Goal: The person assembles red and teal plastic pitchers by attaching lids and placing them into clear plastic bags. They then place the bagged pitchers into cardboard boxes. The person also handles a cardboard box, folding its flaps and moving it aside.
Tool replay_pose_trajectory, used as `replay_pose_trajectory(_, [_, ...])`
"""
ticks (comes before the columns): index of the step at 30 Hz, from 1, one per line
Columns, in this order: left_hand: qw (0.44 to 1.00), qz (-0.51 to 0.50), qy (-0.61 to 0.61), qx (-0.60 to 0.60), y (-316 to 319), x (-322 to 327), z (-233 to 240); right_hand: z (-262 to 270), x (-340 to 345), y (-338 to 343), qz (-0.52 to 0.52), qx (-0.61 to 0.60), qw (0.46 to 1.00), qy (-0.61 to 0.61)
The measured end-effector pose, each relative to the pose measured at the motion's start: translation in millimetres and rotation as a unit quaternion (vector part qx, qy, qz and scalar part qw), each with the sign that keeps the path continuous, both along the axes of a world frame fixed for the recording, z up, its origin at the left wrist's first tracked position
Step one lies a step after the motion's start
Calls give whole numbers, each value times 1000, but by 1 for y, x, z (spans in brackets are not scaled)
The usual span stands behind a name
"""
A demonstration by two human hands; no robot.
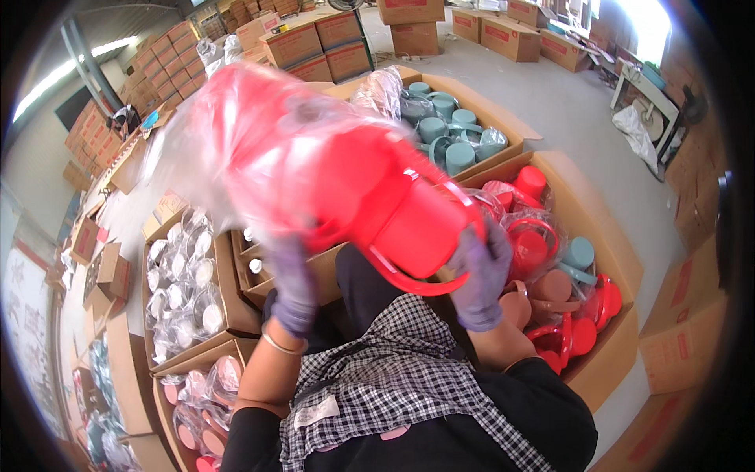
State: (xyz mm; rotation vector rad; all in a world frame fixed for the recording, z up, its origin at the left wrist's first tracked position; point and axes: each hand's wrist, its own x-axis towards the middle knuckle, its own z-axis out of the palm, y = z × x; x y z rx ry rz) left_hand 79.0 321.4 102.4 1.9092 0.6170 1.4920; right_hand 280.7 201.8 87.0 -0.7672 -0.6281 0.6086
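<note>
A glossy red plastic article point(413, 224) with a curved handle-like loop is raised before me, tilted, with motion blur over its upper left part. Clear plastic film point(236, 135) covers or trails from its far end. My right hand point(481, 274), in a purple-grey glove, grips the near end beside the loop. Gloved too, my left hand point(292, 283) is at the article's lower left side; blur and the article hide its fingertips, so its hold cannot be told.
Open cartons surround me: teal cup-like items point(460, 158) at the back, red and brown ones point(551, 286) at right, white bagged ones point(177, 283) at left, pink bagged ones point(200, 395) at lower left. Stacked cartons point(318, 44) and a sewing-machine-like table point(649, 112) stand farther off.
</note>
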Motion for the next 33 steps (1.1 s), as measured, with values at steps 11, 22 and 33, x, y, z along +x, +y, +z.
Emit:
replay_pose_trajectory(11, [977,-25,182,106,-10,80,-53,44,21,45,-48,-56,989,-126])
replay_pose_trajectory(22, [874,-184,-341,-293,156,14,-23,91,79,122,429,25,829,-357])
replay_pose_trajectory(33, [909,327,92,241,170,-64,41,-172,210,369,326,-577,490,-565])
